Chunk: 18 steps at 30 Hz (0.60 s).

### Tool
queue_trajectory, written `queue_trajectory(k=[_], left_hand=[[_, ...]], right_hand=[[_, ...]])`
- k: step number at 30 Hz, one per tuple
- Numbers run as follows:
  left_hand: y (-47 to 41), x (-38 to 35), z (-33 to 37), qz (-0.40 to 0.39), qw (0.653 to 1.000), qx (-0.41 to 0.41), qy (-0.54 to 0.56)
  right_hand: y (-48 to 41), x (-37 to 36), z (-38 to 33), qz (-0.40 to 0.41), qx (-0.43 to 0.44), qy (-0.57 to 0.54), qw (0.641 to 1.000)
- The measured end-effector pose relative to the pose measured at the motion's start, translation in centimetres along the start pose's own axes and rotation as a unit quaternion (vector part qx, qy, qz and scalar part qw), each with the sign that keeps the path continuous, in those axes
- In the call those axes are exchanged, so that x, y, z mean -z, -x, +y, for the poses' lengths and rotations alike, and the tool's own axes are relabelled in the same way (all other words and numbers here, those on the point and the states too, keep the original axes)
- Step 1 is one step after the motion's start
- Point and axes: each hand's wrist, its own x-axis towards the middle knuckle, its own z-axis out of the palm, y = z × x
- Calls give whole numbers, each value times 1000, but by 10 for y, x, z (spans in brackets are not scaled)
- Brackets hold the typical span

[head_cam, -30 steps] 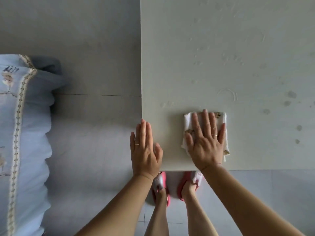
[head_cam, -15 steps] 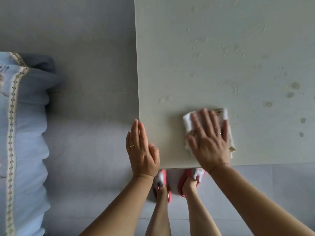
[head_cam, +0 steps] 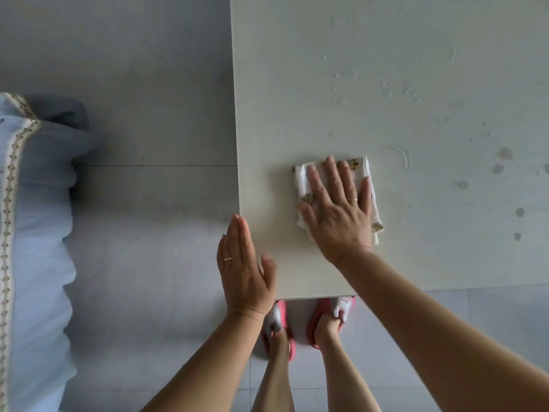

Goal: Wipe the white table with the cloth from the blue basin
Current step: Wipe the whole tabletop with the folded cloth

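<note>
Head view looks straight down on a person standing at the near left corner of the white table (head_cam: pixel 386 69). Their right hand (head_cam: pixel 337 209) lies flat on the folded white cloth (head_cam: pixel 301 178), fingers straight and slightly spread, palm pressing it onto the tabletop; no finger curls round it. The cloth sits on the table close to the near edge and a little in from the left edge, its brown patterned trim showing past the fingertips. The left hand (head_cam: pixel 243 263) is flat too, fingers straight and together, and holds nothing. It lies along the table's left edge by the corner, thumb over the tabletop.

Farther right on the tabletop are dark round spots (head_cam: pixel 505 153), and a faint curved mark (head_cam: pixel 393 151) lies just beyond the cloth. Below the near edge the person's feet stand in pink slippers (head_cam: pixel 341 307) on a grey tiled floor (head_cam: pixel 148 84). Pale blue bedding (head_cam: pixel 35 233) with a patterned band lies off to the left.
</note>
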Motion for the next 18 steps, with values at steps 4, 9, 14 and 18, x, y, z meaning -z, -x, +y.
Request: queue_trajectory(k=[4, 9, 14, 18], left_hand=[[-2, 2, 2, -12, 1000, 18, -1], [-3, 4, 4, -38, 999, 30, -11], [-5, 5, 4, -76, 995, 31, -62], [-6, 7, 7, -102, 989, 34, -100]], right_hand=[[20, -11, -56, -8, 35, -17, 999], [3, 0, -15, -37, 251, 65, 965], [-52, 13, 3, 10, -79, -36, 996], [-19, -3, -65, -12, 61, -25, 998]])
